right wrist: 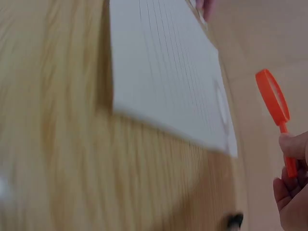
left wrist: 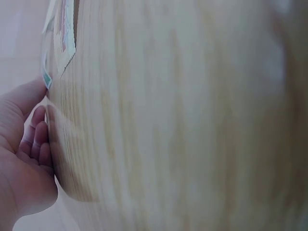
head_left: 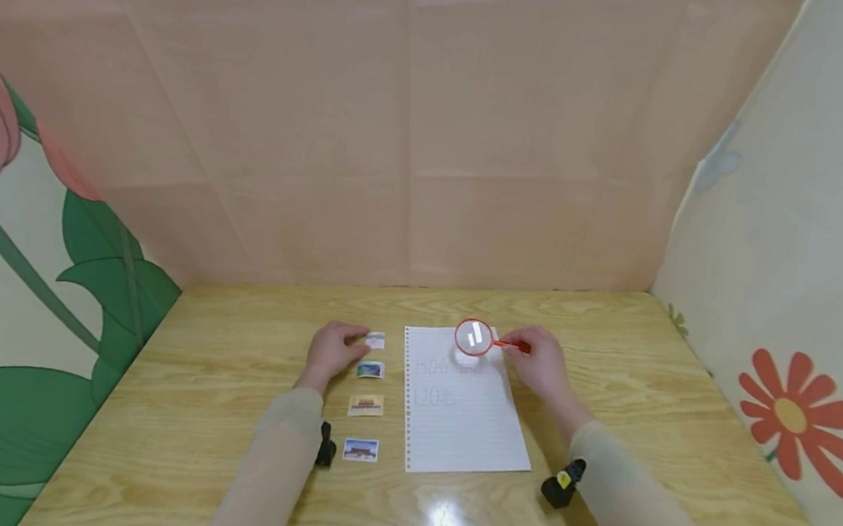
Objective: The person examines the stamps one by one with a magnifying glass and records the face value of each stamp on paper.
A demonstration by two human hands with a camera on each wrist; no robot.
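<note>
A small pale stamp point(head_left: 375, 341) lies at the far end of a column of stamps. My left hand point(head_left: 334, 351) rests on the table beside it, thumb and forefinger apart and touching its left side. In the left wrist view the thumb of the left hand point(left wrist: 24, 130) reaches forward, with the other fingers bent. A red magnifying glass point(head_left: 473, 337) hovers above the upper part of a lined sheet of paper point(head_left: 467, 434). My right hand point(head_left: 539, 363) pinches its handle; the right wrist view shows the magnifying glass point(right wrist: 273, 101) raised off the table.
Nearer me in the column lie a blue-green stamp point(head_left: 370, 370), a yellowish stamp point(head_left: 366, 406) and a stamp with a building point(head_left: 361, 450). Faint handwriting marks the paper's upper half. A pink wall covering point(head_left: 399, 169) rises behind the wooden table point(head_left: 213, 412).
</note>
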